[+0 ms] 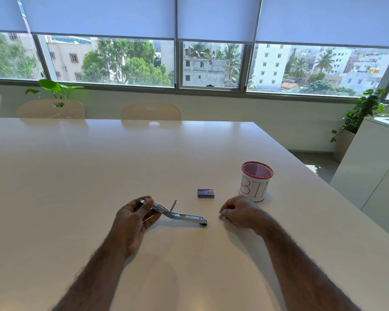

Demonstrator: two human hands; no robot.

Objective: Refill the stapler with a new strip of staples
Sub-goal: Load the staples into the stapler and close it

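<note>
A silver stapler (184, 217) lies swung open on the white table (144, 158), its base pointing right and its lid end raised to the left. My left hand (133, 217) grips that raised lid end between thumb and fingers. A thin pusher rod sticks up at the hinge. My right hand (239, 212) rests on the table to the right of the stapler, fingers curled on a small grey strip of staples (221, 216). A small blue staple box (206, 193) lies closed behind the stapler.
A cup with a pink mesh rim and a paper label reading "BIN" (256, 181) stands just behind my right hand. Two cream chairs (151, 111) sit at the table's far edge. The table's right edge runs diagonally past the cup.
</note>
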